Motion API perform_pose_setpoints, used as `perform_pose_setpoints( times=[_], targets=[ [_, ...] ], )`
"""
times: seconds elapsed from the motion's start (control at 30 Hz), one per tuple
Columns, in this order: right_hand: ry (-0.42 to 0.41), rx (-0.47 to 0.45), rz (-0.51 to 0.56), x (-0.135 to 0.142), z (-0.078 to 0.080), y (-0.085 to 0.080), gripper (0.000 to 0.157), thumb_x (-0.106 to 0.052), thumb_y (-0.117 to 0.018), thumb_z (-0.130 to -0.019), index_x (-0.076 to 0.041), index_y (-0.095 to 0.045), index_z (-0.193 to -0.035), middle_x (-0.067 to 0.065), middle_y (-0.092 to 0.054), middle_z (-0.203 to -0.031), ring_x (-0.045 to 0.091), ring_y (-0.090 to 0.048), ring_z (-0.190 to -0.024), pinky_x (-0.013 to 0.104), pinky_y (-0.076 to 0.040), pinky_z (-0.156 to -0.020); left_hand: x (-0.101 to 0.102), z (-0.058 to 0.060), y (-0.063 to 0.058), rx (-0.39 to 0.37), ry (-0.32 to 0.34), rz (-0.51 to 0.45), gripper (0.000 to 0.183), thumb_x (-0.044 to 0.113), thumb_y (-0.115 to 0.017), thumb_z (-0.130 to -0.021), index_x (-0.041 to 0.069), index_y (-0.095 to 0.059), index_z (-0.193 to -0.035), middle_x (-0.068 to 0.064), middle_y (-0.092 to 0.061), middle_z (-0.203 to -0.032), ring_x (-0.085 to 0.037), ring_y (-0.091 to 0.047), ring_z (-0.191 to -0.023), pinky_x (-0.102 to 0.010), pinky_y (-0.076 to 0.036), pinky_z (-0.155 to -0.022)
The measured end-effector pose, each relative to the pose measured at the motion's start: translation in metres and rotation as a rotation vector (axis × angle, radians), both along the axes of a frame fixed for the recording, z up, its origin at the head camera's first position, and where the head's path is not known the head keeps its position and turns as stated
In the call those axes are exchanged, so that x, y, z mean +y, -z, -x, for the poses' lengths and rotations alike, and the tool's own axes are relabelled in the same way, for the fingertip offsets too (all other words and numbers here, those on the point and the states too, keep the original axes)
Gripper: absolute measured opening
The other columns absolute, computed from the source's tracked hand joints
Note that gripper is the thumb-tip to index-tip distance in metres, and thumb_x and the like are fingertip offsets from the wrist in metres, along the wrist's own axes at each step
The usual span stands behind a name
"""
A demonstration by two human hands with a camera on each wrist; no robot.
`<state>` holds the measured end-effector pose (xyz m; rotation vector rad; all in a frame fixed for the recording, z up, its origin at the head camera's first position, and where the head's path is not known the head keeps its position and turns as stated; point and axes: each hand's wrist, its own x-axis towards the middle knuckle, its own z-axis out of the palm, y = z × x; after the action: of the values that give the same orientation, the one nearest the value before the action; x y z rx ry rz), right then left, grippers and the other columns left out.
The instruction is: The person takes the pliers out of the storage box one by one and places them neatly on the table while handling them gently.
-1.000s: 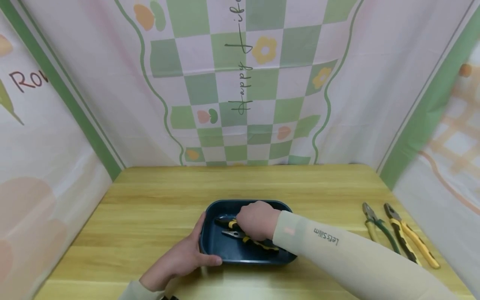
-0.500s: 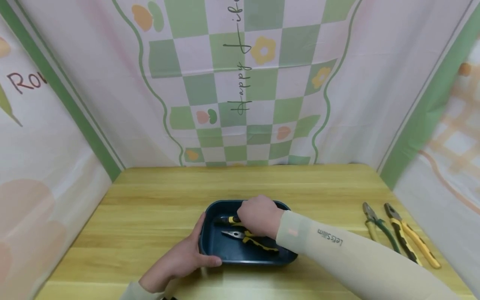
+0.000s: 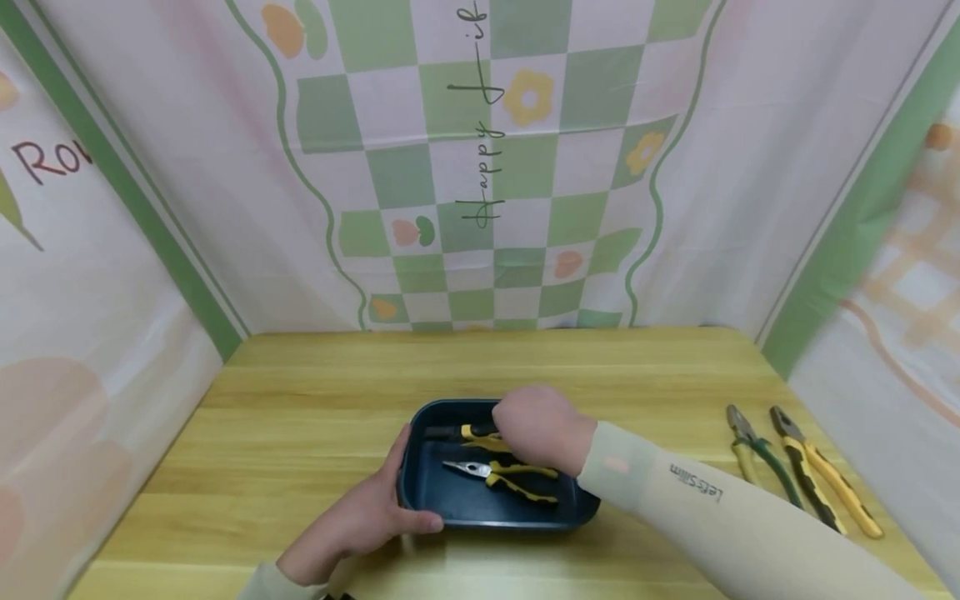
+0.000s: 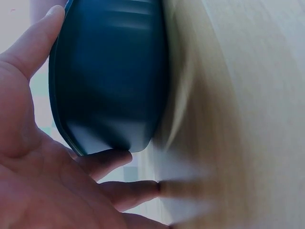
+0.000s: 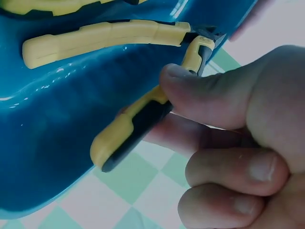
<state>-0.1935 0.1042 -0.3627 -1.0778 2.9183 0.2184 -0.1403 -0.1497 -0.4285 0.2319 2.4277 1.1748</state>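
A dark blue tray (image 3: pixel 480 508) holds two pairs of pliers with yellow and black handles. My left hand (image 3: pixel 371 512) spans its left end, thumb on the near corner and straight fingers along the side; in the left wrist view the fingers are spread beside the tray wall. My right hand (image 3: pixel 542 427) is over the tray's far right part. Its thumb and index finger pinch one handle of the dark-jawed pliers (image 5: pixel 128 124); the other handle points away at a wide angle. The needle-nose pliers (image 3: pixel 487 473) lie in front, handles spread, jaws to the left.
On the table's right side lie pliers with green and yellow handles (image 3: pixel 759 450) and, beside them, pliers with yellow and black handles (image 3: pixel 813 467). A patterned cloth (image 3: pixel 480 167) hangs behind the wooden table (image 3: pixel 315 392), with more cloth at both sides.
My right hand has moved right and slightly up, baring more of the needle-nose pliers' handles. The dark-jawed pliers have straightened and shifted a little. The left hand and the tray look nearly unmoved.
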Motion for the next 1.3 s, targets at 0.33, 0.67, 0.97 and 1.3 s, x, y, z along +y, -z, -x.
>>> perform_pose_setpoints(
  times=[0.33, 0.67, 0.97, 1.3],
  targets=[
    [0.075, -0.075, 0.157, 0.026, 0.007, -0.005, 0.012, -0.006, -0.061, -0.083, -0.012, -0.070, -0.088, -0.002, -0.064, -0.078, 0.013, -0.056, -0.066, 0.032, -0.047, -0.059, 0.002, -0.001, -0.001, -0.016, -0.010, 0.021, 0.128, 0.056, -0.080, -0.062, 0.029, 0.010, -0.149, -0.027, -0.035, -0.140, -0.030, -0.051, -0.102, -0.049, -0.040, -0.084],
    [0.184, -0.247, 0.456, 0.060, 0.020, -0.010, 0.027, -0.014, -0.067, -0.086, -0.006, -0.068, -0.111, 0.000, -0.068, -0.094, 0.013, -0.061, -0.081, 0.038, -0.048, -0.074, 0.003, -0.003, -0.003, -0.007, -0.014, 0.027, 0.127, 0.056, -0.080, -0.061, 0.031, 0.009, -0.149, -0.029, -0.037, -0.137, -0.029, -0.053, -0.097, -0.049, -0.041, -0.082],
    [0.413, -0.455, 0.739, 0.089, 0.025, -0.018, 0.030, -0.014, -0.066, -0.086, -0.002, -0.065, -0.114, -0.001, -0.068, -0.085, 0.015, -0.062, -0.082, 0.042, -0.045, -0.077, 0.002, -0.003, -0.005, -0.006, -0.017, 0.032, 0.127, 0.057, -0.079, -0.062, 0.029, 0.009, -0.150, -0.028, -0.035, -0.140, -0.030, -0.051, -0.099, -0.050, -0.040, -0.084],
    [0.563, -0.649, 0.981, 0.144, 0.024, -0.017, 0.038, -0.011, -0.058, -0.091, 0.004, -0.053, -0.125, 0.011, -0.069, -0.094, 0.008, -0.026, -0.040, 0.025, -0.029, -0.040, 0.002, -0.003, -0.004, -0.020, -0.009, 0.014, 0.126, 0.056, -0.079, -0.063, 0.030, 0.010, -0.149, -0.027, -0.032, -0.142, -0.030, -0.051, -0.100, -0.048, -0.041, -0.083]
  ],
)
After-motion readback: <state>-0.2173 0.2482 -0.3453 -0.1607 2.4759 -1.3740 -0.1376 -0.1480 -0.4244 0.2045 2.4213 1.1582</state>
